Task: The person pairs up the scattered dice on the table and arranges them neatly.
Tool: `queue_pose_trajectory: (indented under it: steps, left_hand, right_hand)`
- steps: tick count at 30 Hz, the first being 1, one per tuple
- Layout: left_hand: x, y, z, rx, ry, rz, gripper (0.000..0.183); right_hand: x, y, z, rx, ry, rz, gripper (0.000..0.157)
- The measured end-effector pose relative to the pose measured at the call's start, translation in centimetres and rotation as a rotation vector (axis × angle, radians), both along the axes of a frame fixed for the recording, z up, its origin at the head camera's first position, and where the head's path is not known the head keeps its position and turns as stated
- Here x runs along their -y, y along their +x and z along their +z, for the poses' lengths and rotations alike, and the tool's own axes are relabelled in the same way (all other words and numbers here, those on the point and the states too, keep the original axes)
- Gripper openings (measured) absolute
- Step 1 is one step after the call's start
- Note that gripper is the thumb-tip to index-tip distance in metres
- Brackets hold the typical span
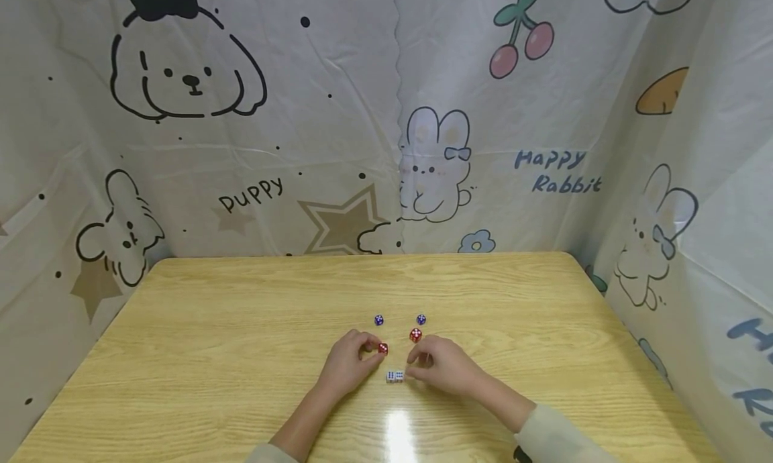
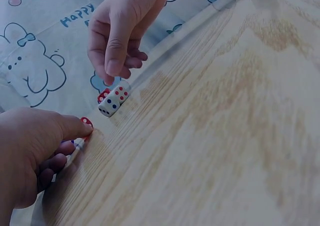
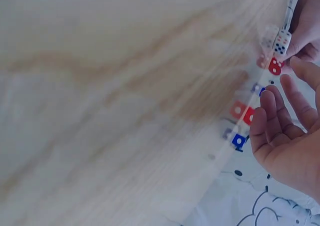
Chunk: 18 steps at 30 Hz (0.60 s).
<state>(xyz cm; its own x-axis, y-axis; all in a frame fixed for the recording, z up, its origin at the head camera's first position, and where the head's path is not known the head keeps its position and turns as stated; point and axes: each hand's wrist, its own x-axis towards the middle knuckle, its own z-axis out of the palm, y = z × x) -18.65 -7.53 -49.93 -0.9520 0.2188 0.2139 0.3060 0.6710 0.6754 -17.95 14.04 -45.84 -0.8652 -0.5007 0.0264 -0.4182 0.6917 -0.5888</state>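
Pinched one red die (image 1: 383, 349) at the tips of thumb and finger of the left hand (image 1: 352, 362), closed only to the die's width, near the middle of the wooden table (image 1: 241, 315); could not tell lifted from resting. Held nothing in the right hand (image 1: 445, 364), fingers bent and parted from the thumb, just right of two white dice (image 1: 395, 377) set side by side on the wood; could not make out any contact there. Had a second red die (image 1: 415, 335) just past the right fingertips and, farther off, two blue dice (image 1: 421, 319) well apart. Showed a pale sleeve (image 1: 561, 436) on the right forearm and, behind the table, cloth (image 1: 350, 127) printed with a puppy, rabbits and cherries.
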Motion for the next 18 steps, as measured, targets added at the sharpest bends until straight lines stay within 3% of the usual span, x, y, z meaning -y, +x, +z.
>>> queue_pose_trajectory:
  steps: [7, 18]
  left_hand:
    - [-0.1, 0.0, 0.0, -0.001, 0.003, 0.000, 0.015]
    - [0.0, 0.1, 0.1, 0.004, -0.001, 0.004, 0.015]
  right_hand:
    - [-0.9, -0.6, 0.5, -0.044, -0.026, -0.091, 0.005]
    - [-1.6, -1.7, 0.4, -0.041, -0.016, -0.236, 0.006]
